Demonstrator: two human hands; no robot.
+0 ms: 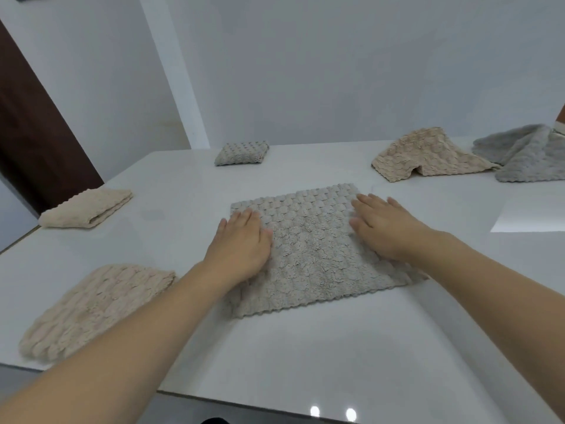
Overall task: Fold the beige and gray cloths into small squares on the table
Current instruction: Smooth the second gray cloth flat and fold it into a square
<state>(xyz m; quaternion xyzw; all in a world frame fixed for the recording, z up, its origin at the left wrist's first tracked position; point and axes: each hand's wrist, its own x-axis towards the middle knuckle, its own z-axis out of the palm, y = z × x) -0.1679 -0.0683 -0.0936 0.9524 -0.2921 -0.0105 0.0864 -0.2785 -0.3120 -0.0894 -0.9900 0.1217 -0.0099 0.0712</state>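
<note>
Both hands' grip flat, left hand (241,240), right hand (383,228), gray cloth (308,252)

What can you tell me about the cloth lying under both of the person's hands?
The gray cloth is a plush, bumpy-textured piece with scalloped edges. It lies flat and roughly square on the white table, near its middle. The left hand and right hand press on it with straight fingers, one at each side.

Center cloth (308,252): we note gray-beige, bubbly texture, spread flat mid-table.
Folded squares: we count small gray (241,153) at far edge; beige (87,208) at left.
</note>
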